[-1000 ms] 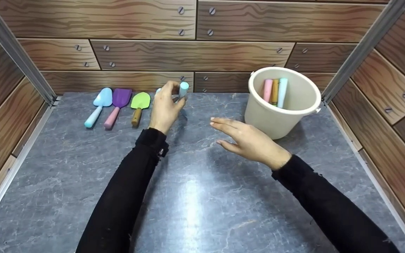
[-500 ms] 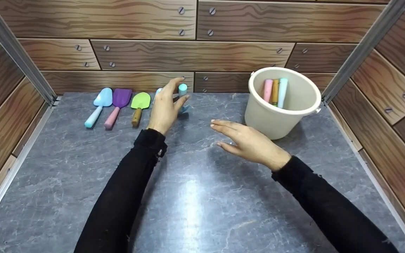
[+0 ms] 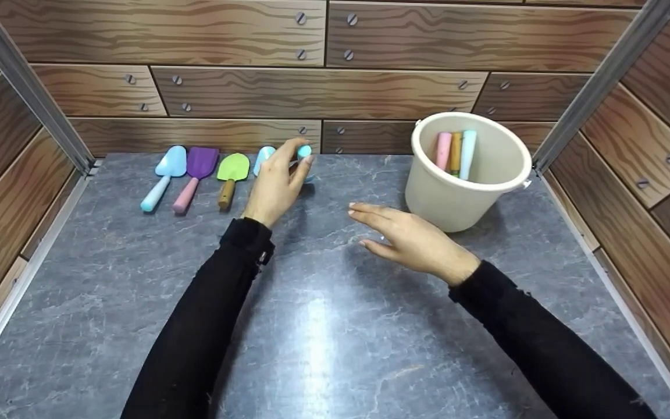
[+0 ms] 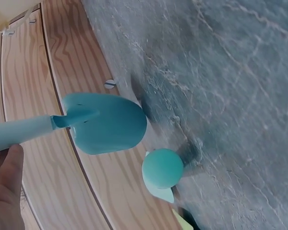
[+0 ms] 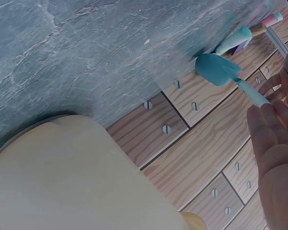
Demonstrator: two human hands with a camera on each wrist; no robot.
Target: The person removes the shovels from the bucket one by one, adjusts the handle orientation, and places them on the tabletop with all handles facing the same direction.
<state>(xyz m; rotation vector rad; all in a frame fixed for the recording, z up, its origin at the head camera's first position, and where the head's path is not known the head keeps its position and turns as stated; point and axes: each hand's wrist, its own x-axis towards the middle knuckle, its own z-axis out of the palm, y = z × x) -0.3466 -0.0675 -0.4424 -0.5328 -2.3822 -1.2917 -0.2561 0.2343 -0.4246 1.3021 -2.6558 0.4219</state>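
My left hand [image 3: 274, 189] holds a toy shovel upright by its light blue handle [image 3: 304, 152], near the back wall. In the left wrist view its rounded blue blade [image 4: 110, 123] points down close to the table, and my thumb [image 4: 8, 177] lies against the handle. A second blue shovel [image 3: 264, 156] lies partly hidden behind this hand. My right hand [image 3: 419, 241], fingers extended and holding nothing, hovers left of and in front of a cream bucket [image 3: 445, 203]. Pink, brown and light blue handles [image 3: 468, 154] stand inside it.
Left of my left hand lie a green shovel [image 3: 233, 169] with a brown handle, a purple shovel [image 3: 200, 163] with a pink handle and a light blue shovel [image 3: 170, 162]. Wood-patterned walls [image 3: 242, 90] enclose the grey marbled table [image 3: 335, 349] at the back and sides.
My left fingers spread apart around the upright handle half a second ago and have closed in on it again. The handle end sits slightly lower. My right hand stays nearly still.
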